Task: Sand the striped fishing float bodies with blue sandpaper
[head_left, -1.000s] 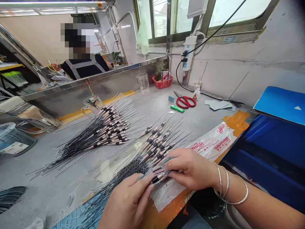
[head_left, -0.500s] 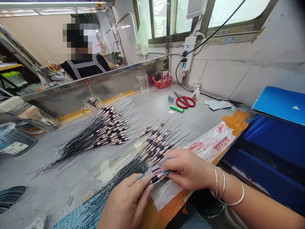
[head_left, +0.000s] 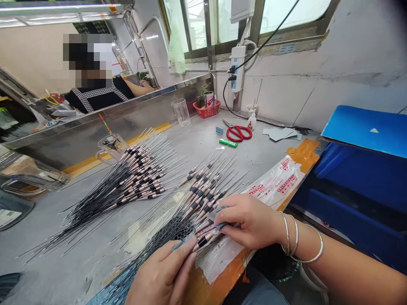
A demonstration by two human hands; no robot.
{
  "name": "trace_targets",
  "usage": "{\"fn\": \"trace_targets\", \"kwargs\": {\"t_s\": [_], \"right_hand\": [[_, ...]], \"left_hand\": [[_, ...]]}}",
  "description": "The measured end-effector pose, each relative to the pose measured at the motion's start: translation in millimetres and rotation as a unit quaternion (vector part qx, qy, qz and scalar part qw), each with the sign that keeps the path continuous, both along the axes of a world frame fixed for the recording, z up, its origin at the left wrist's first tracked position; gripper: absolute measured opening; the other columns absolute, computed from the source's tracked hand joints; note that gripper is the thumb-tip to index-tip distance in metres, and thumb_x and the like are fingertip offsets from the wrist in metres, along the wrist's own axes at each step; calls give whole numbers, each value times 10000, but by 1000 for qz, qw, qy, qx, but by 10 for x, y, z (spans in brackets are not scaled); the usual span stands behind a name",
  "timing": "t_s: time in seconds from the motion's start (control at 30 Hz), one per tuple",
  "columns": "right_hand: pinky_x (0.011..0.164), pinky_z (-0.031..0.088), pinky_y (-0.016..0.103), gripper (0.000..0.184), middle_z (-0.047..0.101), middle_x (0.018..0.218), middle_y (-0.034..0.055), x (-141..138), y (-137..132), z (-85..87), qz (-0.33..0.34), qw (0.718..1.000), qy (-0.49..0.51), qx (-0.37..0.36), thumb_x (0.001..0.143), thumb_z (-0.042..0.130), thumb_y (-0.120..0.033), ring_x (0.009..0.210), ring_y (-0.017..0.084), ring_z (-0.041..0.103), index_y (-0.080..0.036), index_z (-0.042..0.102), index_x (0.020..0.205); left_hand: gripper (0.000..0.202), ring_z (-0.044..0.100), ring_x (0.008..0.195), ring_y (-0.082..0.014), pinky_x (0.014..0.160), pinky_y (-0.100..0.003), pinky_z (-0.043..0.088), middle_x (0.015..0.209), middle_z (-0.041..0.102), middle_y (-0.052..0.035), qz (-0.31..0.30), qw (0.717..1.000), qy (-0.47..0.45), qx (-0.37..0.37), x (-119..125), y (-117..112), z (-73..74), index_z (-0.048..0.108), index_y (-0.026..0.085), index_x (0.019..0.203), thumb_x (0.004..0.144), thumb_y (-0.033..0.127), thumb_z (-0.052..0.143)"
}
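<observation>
The right hand (head_left: 251, 222), silver bangles (head_left: 295, 241) on its wrist, comes in from the right, its fingers (head_left: 237, 214) curled narrowly around a small bunch of slim fishing floats (head_left: 206, 233) and a grey-blue sheet (head_left: 222, 224). The left hand (head_left: 162, 271) closes on the same bunch from below. The floats have pink bodies with black bands, their thin stems in black mesh sleeves (head_left: 176, 228). They sit over a printed plastic bag (head_left: 273, 186) at the near edge of the tabletop (head_left: 197, 137), beside a larger fanned pile of floats (head_left: 136, 182), with open tabletop beyond, up to the red-handled scissors (head_left: 238, 132).
</observation>
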State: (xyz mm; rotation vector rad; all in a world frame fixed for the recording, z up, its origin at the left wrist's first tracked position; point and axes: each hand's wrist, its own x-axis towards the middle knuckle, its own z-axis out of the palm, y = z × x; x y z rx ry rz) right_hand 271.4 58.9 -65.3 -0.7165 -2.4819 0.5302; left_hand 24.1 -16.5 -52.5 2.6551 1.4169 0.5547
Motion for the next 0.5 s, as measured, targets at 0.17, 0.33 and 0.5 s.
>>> {"fn": "trace_targets", "kwargs": {"t_s": [0.17,0.33,0.5], "right_hand": [[604,390,277,146,590,758,42,5,6,5,3,1000,-8,8,819,538,-177,688,161,532,-168,680,852],[597,396,275,144,584,757,37,11,-6,-4,-2,1000,-6,14,819,531,-176,675,158,525,-176,673,849],[605,413,278,144,597,784,46,22,14,-12,-3,1000,-4,12,824,525,-169,681,160,528,-173,665,856]], "left_hand": [[258,691,670,-114,576,-162,558,800,698,-15,-9,1000,-11,21,-18,21,22,634,249,1104,978,323,422],[264,688,645,-107,572,-155,554,783,697,-9,-16,1000,-9,21,-22,34,26,632,243,1110,981,328,418],[260,685,653,-111,570,-162,555,783,684,-6,-11,1000,-7,4,-17,35,11,626,253,1125,974,335,431]]}}
